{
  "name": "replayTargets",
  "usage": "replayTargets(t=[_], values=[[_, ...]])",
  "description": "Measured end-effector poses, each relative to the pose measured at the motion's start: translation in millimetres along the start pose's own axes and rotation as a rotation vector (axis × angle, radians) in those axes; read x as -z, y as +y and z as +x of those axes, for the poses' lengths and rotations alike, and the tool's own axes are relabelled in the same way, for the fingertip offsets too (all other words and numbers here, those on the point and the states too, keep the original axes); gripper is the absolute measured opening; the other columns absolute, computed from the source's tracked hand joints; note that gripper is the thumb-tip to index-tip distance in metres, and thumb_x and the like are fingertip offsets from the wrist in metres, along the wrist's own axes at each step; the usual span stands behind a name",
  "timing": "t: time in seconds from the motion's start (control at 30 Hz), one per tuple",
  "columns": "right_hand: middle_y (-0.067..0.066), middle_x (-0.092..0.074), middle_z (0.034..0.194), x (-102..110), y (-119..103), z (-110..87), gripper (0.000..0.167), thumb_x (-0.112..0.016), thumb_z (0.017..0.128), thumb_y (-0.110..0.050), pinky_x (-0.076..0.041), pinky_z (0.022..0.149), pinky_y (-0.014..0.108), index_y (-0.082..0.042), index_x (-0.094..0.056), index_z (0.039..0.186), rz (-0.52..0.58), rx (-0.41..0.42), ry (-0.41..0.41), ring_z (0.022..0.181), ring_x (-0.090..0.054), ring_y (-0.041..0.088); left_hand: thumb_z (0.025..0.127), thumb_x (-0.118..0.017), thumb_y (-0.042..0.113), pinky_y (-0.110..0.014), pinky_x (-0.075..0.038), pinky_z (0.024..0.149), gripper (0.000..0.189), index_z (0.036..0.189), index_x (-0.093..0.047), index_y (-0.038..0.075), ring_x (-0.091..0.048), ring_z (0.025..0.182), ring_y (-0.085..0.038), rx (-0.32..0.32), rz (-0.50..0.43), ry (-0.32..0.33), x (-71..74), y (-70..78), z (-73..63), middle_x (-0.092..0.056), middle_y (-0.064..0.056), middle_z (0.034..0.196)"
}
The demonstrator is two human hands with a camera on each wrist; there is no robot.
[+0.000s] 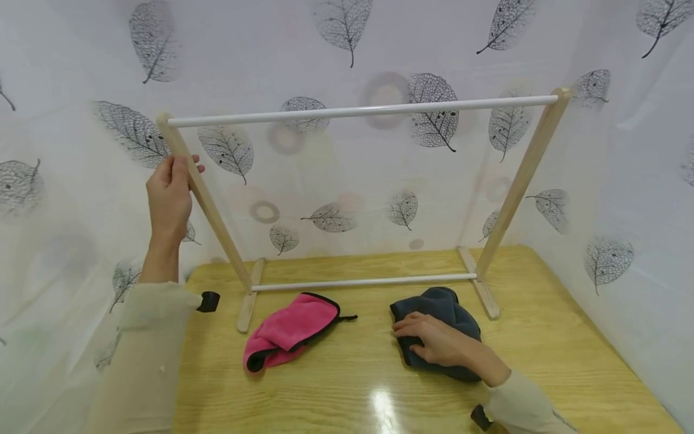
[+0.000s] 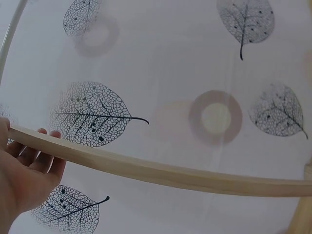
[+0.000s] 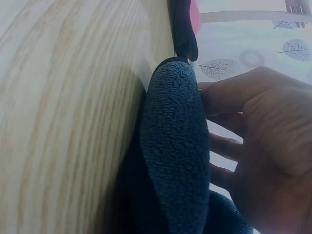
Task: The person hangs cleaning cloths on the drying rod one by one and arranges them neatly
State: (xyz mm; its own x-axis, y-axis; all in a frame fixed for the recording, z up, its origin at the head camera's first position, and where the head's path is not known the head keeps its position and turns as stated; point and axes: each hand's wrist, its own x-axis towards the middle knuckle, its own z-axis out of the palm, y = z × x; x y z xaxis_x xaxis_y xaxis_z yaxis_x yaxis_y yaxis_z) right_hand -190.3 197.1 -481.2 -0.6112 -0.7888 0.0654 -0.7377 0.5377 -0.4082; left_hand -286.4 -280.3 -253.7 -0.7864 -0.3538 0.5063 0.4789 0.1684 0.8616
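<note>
A drying rack with white bars [image 1: 368, 111] and wooden side posts [image 1: 520, 181] stands at the back of the table. My left hand [image 1: 170, 193] grips its left post [image 2: 161, 170] near the top, thumb on the near side and fingers behind. On the table, a dark blue cloth [image 1: 441, 307] with black edging lies crumpled at the right. My right hand [image 1: 434, 339] rests on this cloth [image 3: 175, 131], fingers lightly bent against its upper side; I see no fold pinched between them. Left of it lies a pink cloth [image 1: 295, 325] with black edging and a small loop.
The wooden table [image 1: 325, 398] has its right edge running toward the lower right. A white curtain [image 1: 347, 181] with leaf prints hangs close behind the rack and along both sides. The rack's lower bar [image 1: 363, 281] runs just behind both cloths.
</note>
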Motion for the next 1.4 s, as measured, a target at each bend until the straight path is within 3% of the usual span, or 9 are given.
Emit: replayTargets(t=[0.27,0.5,0.77,1.07,1.4], values=[[0.011,-0.065,0.138,-7.4,5.7,-0.1,0.039,-0.071,0.091,0.006,-0.049,0.099,0.053,-0.006,-0.072,0.128,0.018,0.01,0.002,0.124,-0.057,0.032,0.109,-0.053,0.032,-0.028,-0.049,0.097,0.042,0.135,-0.064,0.001,-0.07,0.103,-0.013,0.037,-0.076,0.018,-4.4,1.1,4.6,-0.071,-0.006,0.117],[0.005,-0.066,0.138,-9.0,2.8,2.4,0.038,-0.073,0.091,0.003,-0.045,0.098,0.059,-0.011,-0.075,0.126,0.0,-0.016,-0.022,0.125,-0.054,0.032,0.108,-0.054,0.034,-0.025,-0.049,0.093,0.034,0.119,-0.069,0.006,-0.07,0.099,-0.014,0.046,-0.111,0.008,-2.5,1.6,6.8,-0.07,-0.004,0.11],[0.002,-0.07,0.123,-12.4,-2.7,4.2,0.031,-0.078,0.089,0.002,-0.051,0.086,0.049,-0.013,-0.078,0.117,-0.089,0.034,0.028,0.112,-0.058,0.023,0.108,-0.054,0.034,-0.023,-0.053,0.089,0.045,0.135,-0.063,-0.001,-0.07,0.094,-0.012,0.058,-0.134,-0.008,0.8,-2.7,7.4,-0.07,-0.002,0.105],[-0.009,-0.065,0.098,-15.2,0.1,5.0,0.022,-0.083,0.086,-0.003,-0.045,0.076,0.033,-0.019,-0.079,0.101,-0.12,0.059,0.077,0.092,-0.053,0.012,0.108,-0.055,0.031,-0.024,-0.053,0.09,0.045,0.136,-0.062,-0.003,-0.07,0.092,-0.013,0.054,-0.165,0.011,0.5,-4.9,8.7,-0.07,-0.003,0.104],[-0.01,-0.06,0.087,-20.8,3.4,3.5,0.014,-0.082,0.087,-0.005,-0.04,0.068,0.025,-0.018,-0.079,0.092,-0.174,0.121,0.165,0.08,-0.047,0.007,0.107,-0.056,0.032,-0.024,-0.055,0.088,0.047,0.135,-0.062,-0.004,-0.07,0.093,-0.014,0.068,-0.189,0.0,-0.6,-4.7,9.7,-0.069,-0.004,0.104]])
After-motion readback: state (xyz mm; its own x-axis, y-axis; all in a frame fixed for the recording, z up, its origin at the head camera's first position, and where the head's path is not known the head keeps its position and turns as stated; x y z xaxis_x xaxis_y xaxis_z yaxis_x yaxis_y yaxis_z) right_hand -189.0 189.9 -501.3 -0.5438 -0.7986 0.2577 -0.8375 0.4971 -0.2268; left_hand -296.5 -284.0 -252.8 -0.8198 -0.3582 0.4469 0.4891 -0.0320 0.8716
